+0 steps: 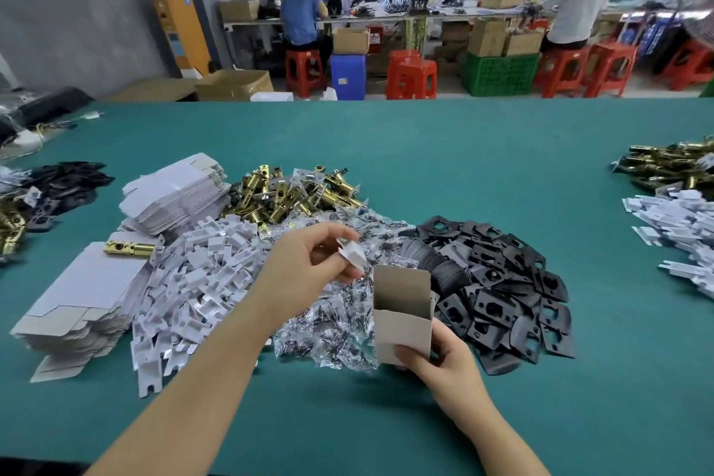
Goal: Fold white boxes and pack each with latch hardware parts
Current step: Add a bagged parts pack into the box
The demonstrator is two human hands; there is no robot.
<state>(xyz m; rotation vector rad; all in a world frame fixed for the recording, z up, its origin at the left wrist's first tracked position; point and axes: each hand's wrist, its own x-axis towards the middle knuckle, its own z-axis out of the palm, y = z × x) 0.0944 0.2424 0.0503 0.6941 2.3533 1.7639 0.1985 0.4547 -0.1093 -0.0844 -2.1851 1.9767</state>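
Observation:
My right hand (436,357) grips the lower part of an upright white box (402,323) whose top flap stands open. My left hand (309,263) pinches a small folded white card insert (353,253) just above and left of the box mouth. Under both hands lie clear bags of small dark screws (332,325). A heap of white card inserts (201,282) sits to the left, brass latch bolts (286,193) lie behind, and black metal plates (502,282) spread to the right.
Flat unfolded white boxes are stacked at the left (77,301) and further back (174,197), with one brass latch (127,247) on top. More brass latches (668,162) and white inserts (680,224) lie at the far right. The green table (425,151) extends ahead; people work at benches beyond.

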